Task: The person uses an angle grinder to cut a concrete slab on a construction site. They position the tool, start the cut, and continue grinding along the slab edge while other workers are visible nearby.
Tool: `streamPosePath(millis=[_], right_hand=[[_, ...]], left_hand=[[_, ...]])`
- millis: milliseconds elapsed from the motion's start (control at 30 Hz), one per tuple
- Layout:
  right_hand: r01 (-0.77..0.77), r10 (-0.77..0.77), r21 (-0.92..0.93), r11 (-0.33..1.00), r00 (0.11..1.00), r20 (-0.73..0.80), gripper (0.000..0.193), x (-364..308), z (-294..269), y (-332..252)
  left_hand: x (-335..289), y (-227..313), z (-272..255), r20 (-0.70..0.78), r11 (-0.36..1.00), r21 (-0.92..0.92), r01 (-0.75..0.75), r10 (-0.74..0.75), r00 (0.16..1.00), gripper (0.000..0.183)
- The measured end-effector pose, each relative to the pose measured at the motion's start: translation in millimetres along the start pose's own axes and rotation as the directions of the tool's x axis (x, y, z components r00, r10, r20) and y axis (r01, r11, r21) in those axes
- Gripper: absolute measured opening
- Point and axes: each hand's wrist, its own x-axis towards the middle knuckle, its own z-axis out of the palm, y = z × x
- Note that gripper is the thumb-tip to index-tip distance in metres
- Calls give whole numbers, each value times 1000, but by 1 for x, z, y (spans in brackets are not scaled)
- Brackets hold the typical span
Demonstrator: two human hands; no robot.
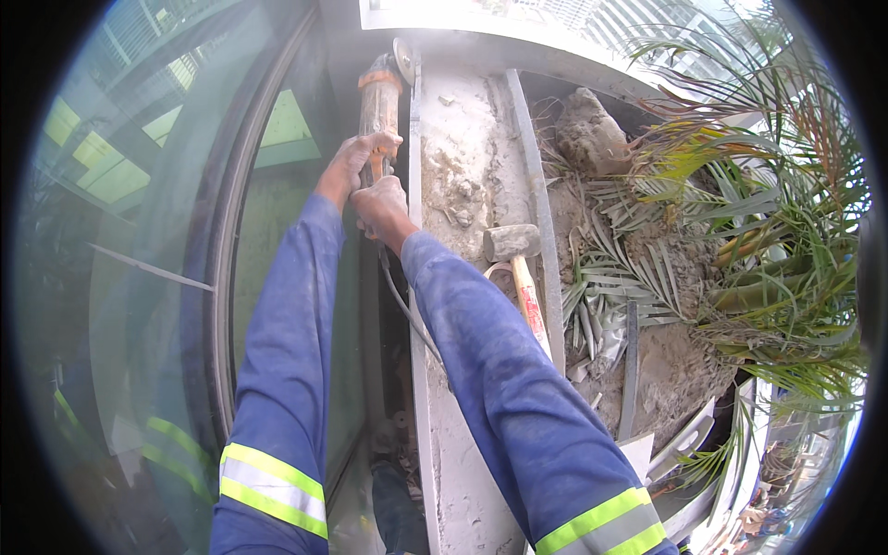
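Note:
An angle grinder (379,109) with a dusty orange body is held out in front of me by both hands. Wrapped round its body is my left hand (355,165), and my right hand (383,205) grips the rear end, just below. The grinder's disc (403,59) stands upright at the far end, at the left edge of the concrete ledge (462,120); whether it touches the edge I cannot tell. Pale dust hangs around the disc. From the rear of the tool a dark cord (396,289) runs down beneath my right forearm.
A mallet (511,242) with a wooden handle lies on the ledge, right of my forearm. Glass panels (139,305) rise close on the left. To the right is a soil bed with a rock (592,134), palm fronds (758,268) and a metal strip (631,370).

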Motion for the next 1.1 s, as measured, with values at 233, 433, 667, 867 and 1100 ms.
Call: streamPosePath(millis=[233,433,667,867,1100], right_hand=[[23,-23,-7,1000,999,-49,19,-5,5,1],[-25,25,-10,1000,1000,15,25,-15,-2,-9],[-8,9,-63,998,1000,24,30,-12,-2,-13],[-46,45,10,999,998,40,29,-20,-4,-18],[24,-24,-36,999,1000,-5,26,-8,1,1]], left_hand=[[1,-6,-6,23,1000,-4,-1,1,1000,50],[1,-5,-8,55,998,-61,-19,23,998,49],[7,-5,-8,31,996,-84,-9,12,999,52],[7,-6,-8,38,996,-86,-8,11,999,55],[-3,-4,-3,7,1000,-24,10,-10,1000,56]])
